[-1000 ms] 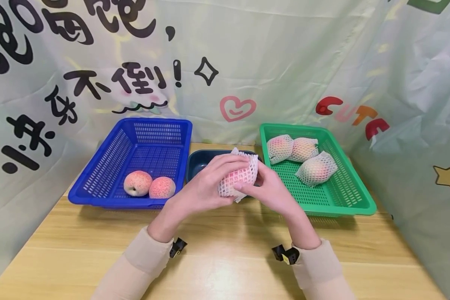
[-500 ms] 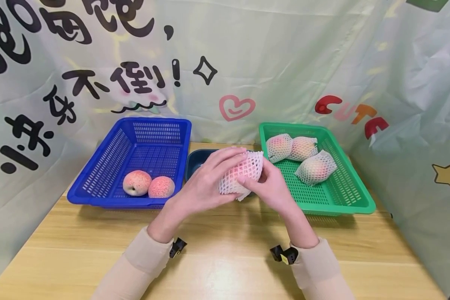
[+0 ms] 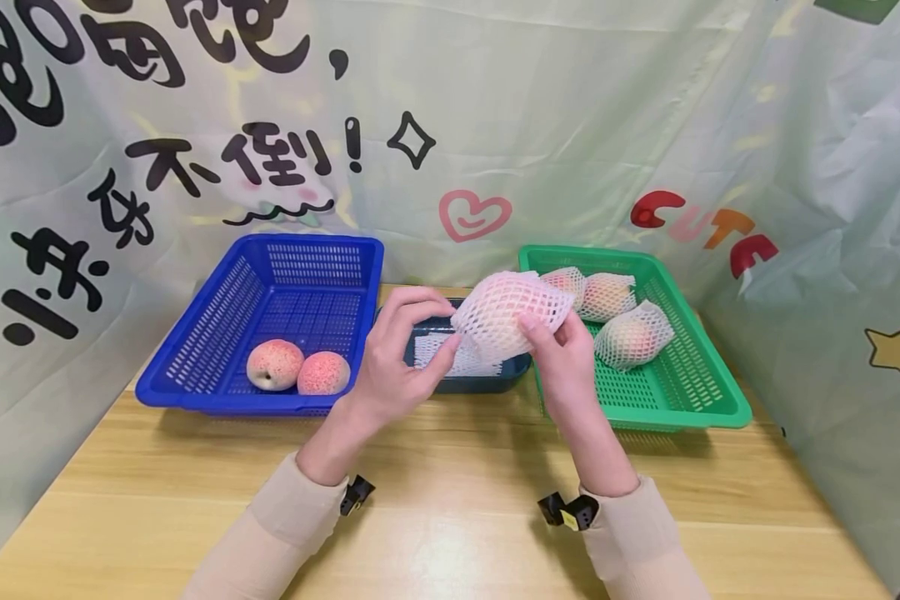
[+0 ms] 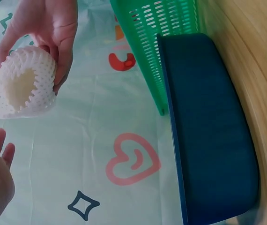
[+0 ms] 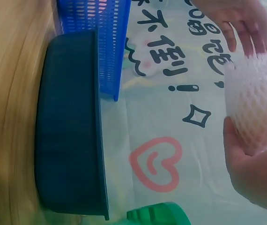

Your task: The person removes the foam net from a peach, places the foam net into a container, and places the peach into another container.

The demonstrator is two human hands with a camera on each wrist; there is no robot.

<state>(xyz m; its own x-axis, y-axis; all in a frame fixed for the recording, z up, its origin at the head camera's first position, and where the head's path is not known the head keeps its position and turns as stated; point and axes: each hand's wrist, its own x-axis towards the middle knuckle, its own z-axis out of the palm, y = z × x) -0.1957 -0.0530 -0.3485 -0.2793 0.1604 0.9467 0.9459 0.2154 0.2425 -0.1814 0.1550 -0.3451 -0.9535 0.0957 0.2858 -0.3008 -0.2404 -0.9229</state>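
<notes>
Three netted peaches (image 3: pixel 633 337) in right-hand green basket (image 3: pixel 645 398), fourth netted peach (image 3: pixel 506 315) raised above dark tray (image 3: pixel 480 385), right hand (image 3: pixel 573 371) gripping it, left hand (image 3: pixel 393 354) curved at its left end, pinch unclear; two bare peaches (image 3: pixel 274 365) in left-hand blue basket (image 3: pixel 292 317) seemingly remain.

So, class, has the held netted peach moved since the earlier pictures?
Yes: in the head view, the netted peach moved up and right against the pink heart.

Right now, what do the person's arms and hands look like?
The left hand and right hand wear no gloves. The left sleeve and right sleeve are long, plain and pale beige, with wide cuffs. There's a small black left wrist camera, and a black right wrist camera with a yellow patch.
</notes>
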